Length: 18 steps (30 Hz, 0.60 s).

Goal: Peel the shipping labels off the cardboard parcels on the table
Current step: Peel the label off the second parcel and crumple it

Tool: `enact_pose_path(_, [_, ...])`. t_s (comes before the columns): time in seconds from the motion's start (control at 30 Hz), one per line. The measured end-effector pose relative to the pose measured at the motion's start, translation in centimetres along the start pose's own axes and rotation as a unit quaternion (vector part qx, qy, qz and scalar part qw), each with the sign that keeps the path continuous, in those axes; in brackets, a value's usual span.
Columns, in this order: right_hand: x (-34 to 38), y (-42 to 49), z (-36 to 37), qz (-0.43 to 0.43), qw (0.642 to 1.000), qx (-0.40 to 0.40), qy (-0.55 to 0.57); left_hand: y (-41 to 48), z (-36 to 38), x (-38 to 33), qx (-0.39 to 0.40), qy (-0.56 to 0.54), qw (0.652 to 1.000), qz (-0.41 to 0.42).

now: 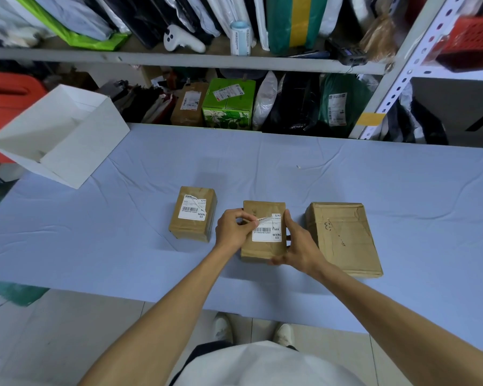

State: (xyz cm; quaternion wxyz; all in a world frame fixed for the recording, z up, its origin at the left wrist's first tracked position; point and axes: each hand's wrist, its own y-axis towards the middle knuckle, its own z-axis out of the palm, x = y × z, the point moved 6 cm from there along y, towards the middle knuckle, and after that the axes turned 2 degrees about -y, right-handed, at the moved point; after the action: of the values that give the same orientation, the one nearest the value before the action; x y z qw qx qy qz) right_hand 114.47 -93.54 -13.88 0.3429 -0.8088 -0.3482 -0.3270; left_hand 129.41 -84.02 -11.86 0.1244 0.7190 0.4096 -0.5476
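— What have you got hold of?
— My left hand [233,228] pinches the label [267,231]'s lifted top-left corner; my right hand [296,246] clasps the middle parcel [262,250] by its right side.
— And the label?
— White, barcoded, partly curled off brown, taped cardboard.
— Around it?
— A labelled parcel [193,215] left, a bare one [343,238] right, on wrinkled blue cloth [123,246]. A white box [59,135] sits far left, with shelves [179,58] behind.

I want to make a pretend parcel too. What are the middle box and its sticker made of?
The middle box looks like brown cardboard, matte with creased edges. Its sticker seems thin white paper, printed with a barcode; it curls where the left hand peels it.
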Motion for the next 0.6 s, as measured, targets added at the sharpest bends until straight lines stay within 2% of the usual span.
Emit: enact_pose_path(0.6, [0.58, -0.27, 0.04, 0.000, 1.000, -0.002, -0.013, -0.64, -0.07, -0.40, 0.012, -0.023, 1.000, -0.013])
